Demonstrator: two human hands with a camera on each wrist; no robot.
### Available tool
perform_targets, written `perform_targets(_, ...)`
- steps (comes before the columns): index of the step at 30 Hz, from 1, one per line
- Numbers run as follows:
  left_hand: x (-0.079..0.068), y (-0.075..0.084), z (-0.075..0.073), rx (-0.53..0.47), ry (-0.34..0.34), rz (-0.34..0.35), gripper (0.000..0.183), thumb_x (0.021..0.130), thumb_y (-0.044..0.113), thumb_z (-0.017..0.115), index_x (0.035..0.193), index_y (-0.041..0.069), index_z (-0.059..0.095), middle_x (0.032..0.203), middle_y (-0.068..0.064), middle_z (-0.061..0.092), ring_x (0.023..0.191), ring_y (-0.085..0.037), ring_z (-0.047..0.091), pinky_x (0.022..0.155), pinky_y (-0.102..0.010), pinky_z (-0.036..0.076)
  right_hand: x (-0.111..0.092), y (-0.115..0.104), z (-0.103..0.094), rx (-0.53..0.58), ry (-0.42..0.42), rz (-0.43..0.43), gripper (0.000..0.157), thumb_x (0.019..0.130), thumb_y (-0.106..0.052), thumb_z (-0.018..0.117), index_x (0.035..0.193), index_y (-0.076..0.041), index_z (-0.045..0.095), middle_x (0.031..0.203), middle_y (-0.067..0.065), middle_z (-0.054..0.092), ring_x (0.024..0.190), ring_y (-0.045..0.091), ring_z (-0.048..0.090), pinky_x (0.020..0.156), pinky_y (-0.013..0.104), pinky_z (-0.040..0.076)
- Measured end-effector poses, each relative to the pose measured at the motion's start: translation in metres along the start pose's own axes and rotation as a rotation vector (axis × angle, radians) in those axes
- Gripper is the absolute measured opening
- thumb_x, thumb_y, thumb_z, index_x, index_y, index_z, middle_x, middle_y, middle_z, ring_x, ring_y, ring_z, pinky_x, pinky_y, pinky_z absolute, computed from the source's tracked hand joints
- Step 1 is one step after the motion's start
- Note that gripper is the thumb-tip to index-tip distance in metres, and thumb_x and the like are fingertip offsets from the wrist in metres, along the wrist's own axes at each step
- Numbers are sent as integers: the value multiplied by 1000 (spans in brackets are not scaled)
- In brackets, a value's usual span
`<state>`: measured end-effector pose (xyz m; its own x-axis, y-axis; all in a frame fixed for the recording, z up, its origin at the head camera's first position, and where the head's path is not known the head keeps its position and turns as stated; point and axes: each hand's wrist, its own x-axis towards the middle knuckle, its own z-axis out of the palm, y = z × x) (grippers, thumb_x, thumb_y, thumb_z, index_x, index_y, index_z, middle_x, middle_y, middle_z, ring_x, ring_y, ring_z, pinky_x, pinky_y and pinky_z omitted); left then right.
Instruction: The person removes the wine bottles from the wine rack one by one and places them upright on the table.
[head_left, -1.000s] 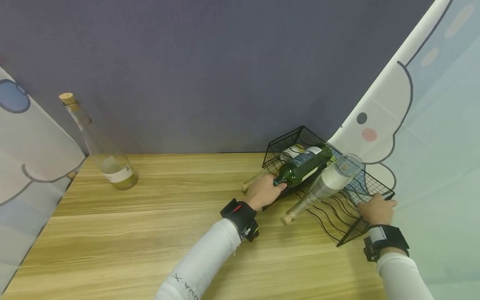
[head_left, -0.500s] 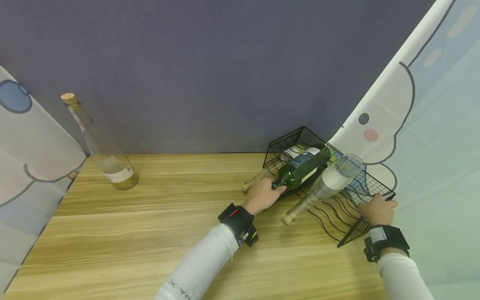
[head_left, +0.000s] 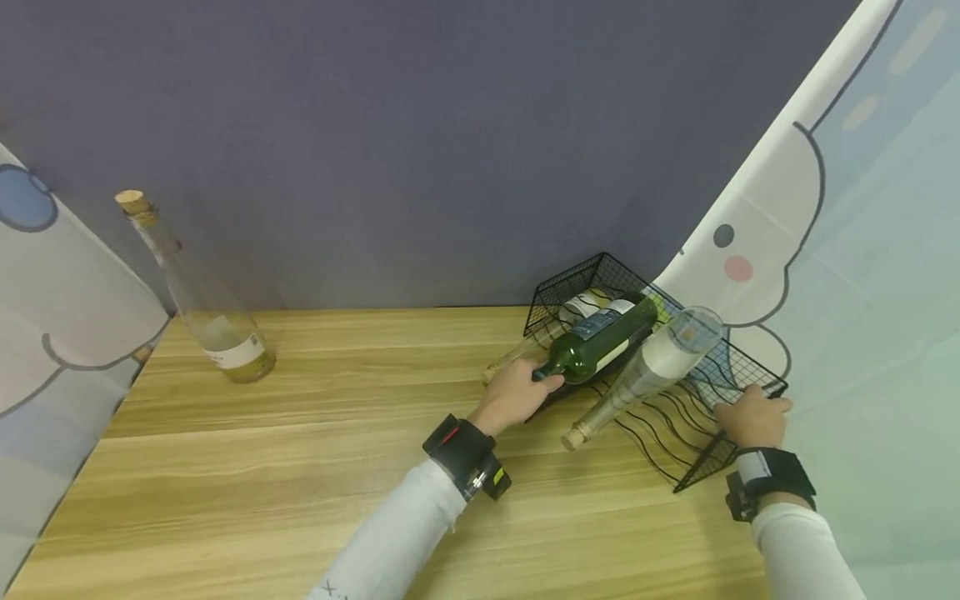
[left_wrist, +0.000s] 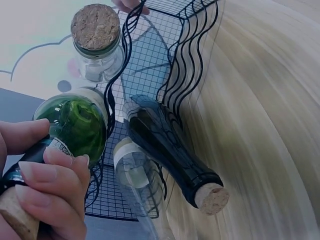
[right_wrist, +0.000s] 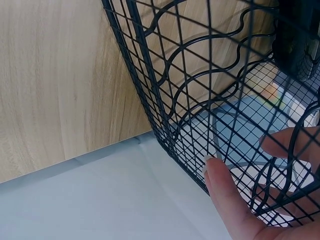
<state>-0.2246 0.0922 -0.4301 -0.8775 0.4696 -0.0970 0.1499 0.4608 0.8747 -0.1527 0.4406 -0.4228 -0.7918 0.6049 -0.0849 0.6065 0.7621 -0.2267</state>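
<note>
My left hand (head_left: pixel 513 393) grips the neck of a green wine bottle (head_left: pixel 588 350), which lies slanted on top of a black wire wine rack (head_left: pixel 570 279). The cork shows below the fingers in the left wrist view. My right hand (head_left: pixel 756 417) holds the rack's near right end, thumb (right_wrist: pixel 225 192) against the mesh. Beside the green bottle, a clear corked bottle (head_left: pixel 667 358) lies across the top. Lower in the rack are a dark corked bottle (left_wrist: pixel 170 155) and another clear bottle (left_wrist: pixel 134 167). In the head view, the dark bottle is mostly hidden under the green one.
A tall clear corked bottle (head_left: pixel 236 342) with a white label stands upright at the table's far left. A dark grey wall panel (head_left: pixel 420 158) rises behind the wooden table (head_left: pixel 300 467). A printed cloth (head_left: pixel 862 333) hangs close to the rack's right side.
My left hand has drawn back slightly toward the lower left, and the green wine bottle has slid a little the same way. The right hand and the rack look unmoved.
</note>
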Motion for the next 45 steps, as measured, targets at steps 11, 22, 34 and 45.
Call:
perform_targets(11, -11, -1, -6, -70, 25, 44, 36, 96, 40, 60, 71, 16, 51, 55, 7, 38, 46, -9, 34, 47, -24, 31, 2, -2, -1, 7, 3, 13, 64, 91, -20, 54, 127, 27, 31, 117, 55, 31, 93, 66, 51, 68, 59, 52)
perform_targets(22, -24, 8, -23, -70, 19, 81, 41, 97, 38, 60, 111, 1, 68, 55, 7, 39, 44, -8, 36, 48, -23, 34, 1, -1, -3, 6, 3, 10, 63, 91, -20, 54, 126, 28, 31, 117, 54, 32, 92, 65, 50, 69, 60, 52)
perform_targets(34, -39, 11, -39, -47, 39, 105, 47, 95, 38, 62, 125, 1, 65, 65, 3, 44, 48, -9, 34, 53, -25, 35, 0, 0, -2, 9, 0, -1, 65, 90, -21, 54, 126, 28, 30, 117, 56, 30, 91, 66, 50, 68, 60, 52)
perform_targets(45, -50, -1, -57, -17, 101, 99, 35, 94, 41, 63, 96, 7, 71, 61, 4, 41, 52, -11, 35, 49, -24, 30, -2, 1, 0, 8, -10, -2, 64, 90, -20, 54, 124, 28, 32, 115, 55, 32, 89, 64, 51, 67, 59, 52)
